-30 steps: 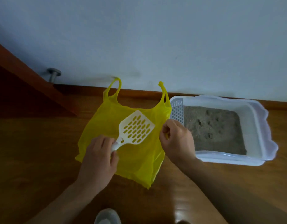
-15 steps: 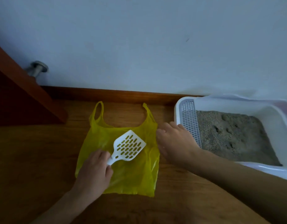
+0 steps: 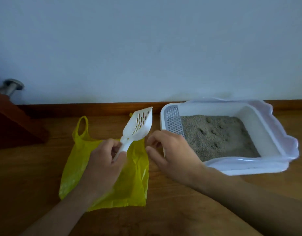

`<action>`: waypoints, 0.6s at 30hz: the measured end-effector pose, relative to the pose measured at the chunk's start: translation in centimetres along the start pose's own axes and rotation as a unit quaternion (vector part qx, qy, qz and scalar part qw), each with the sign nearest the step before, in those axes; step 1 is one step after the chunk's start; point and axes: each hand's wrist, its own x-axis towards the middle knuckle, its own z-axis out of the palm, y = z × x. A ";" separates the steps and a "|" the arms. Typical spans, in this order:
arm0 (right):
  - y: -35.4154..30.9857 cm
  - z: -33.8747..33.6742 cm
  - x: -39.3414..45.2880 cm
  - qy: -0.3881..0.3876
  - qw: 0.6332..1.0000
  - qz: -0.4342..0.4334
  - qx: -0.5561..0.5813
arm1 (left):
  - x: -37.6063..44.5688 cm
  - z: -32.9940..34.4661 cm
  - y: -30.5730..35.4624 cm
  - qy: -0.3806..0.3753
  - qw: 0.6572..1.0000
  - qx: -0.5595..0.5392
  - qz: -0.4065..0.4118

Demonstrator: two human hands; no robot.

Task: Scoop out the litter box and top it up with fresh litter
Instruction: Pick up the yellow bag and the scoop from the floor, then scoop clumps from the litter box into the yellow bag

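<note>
The wooden floor [image 3: 180, 210] runs up to a pale wall [image 3: 146, 40] with a wooden skirting board [image 3: 87, 108] at its foot. The white litter box [image 3: 248, 166] sits on the floor against that skirting, and everything else is placed from it. Inside it lies grey litter [image 3: 218, 135], pitted with a few hollows, and a perforated grille [image 3: 174, 120] slopes down its left inner end.

Left of the litter box, a yellow plastic bag [image 3: 136, 176] lies flat on the floor, its handles pointing toward the wall. Far to the left of the box stands a dark red-brown wooden panel [image 3: 14, 126], with a metal door stop [image 3: 10, 86] on the wall behind it.

The right hand [image 3: 174, 154] hovers at the box's near left corner, fingers loosely curled and holding nothing, thumb and forefinger apart. The left hand [image 3: 104, 160] is above the bag, left of the box, its fingers and thumb wrapped around the handle of the white slotted scoop [image 3: 138, 125]. The scoop's blade tilts up and toward the box's left rim, clear of the bag and empty.
</note>
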 end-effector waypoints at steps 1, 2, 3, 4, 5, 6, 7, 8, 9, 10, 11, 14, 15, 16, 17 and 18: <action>-0.3 -0.4 -0.3 0.012 1.000 0.004 0.022 | 0.1 0.7 1.1 0.007 1.000 -0.016 0.012; -0.5 -0.7 -0.6 0.023 0.999 0.010 0.038 | 0.2 1.4 2.1 0.016 0.999 -0.024 0.027; -0.6 -1.0 -0.8 0.035 0.998 0.019 0.051 | 0.4 2.0 3.2 0.022 0.998 -0.029 0.044; -0.6 -1.5 -1.1 0.050 0.996 0.032 0.063 | 0.4 2.6 4.3 0.027 0.997 -0.031 0.059; -0.5 -2.0 -1.3 0.068 0.994 0.047 0.078 | 0.5 3.2 5.3 0.031 0.996 -0.033 0.076; -0.3 -2.6 -1.5 0.088 0.990 0.062 0.092 | 0.6 3.7 6.3 0.033 0.995 -0.036 0.088; -0.1 -3.3 -1.8 0.109 0.986 0.076 0.103 | 0.7 4.0 7.2 0.032 0.994 -0.038 0.098; 0.1 -4.0 -2.1 0.126 0.982 0.088 0.112 | 0.8 4.3 8.1 0.031 0.993 -0.042 0.107; 0.3 -4.6 -2.4 0.141 0.978 0.099 0.119 | 0.8 4.7 8.9 0.031 0.992 -0.043 0.118; 0.6 -5.2 -2.7 0.155 0.973 0.111 0.129 | 1.0 5.1 9.6 0.030 0.990 -0.042 0.129; 0.9 -5.7 -3.0 0.167 0.967 0.126 0.146 | 1.0 5.6 10.4 0.024 0.989 -0.040 0.137; 2.2 -6.6 -4.0 0.209 0.937 0.172 0.220 | 0.9 7.4 12.2 0.002 0.988 -0.048 0.146; 2.7 -6.8 -4.3 0.223 0.926 0.182 0.244 | 0.8 8.0 12.7 0.000 0.988 -0.051 0.149; 3.3 -6.9 -4.5 0.234 0.914 0.192 0.271 | 0.7 8.7 13.1 -0.002 0.987 -0.059 0.151; 3.8 -6.9 -4.7 0.242 0.901 0.201 0.298 | 0.5 9.3 13.4 -0.008 0.987 -0.067 0.148; 4.4 -7.0 -4.8 0.247 0.891 0.208 0.319 | 0.4 9.8 13.7 -0.016 0.986 -0.077 0.144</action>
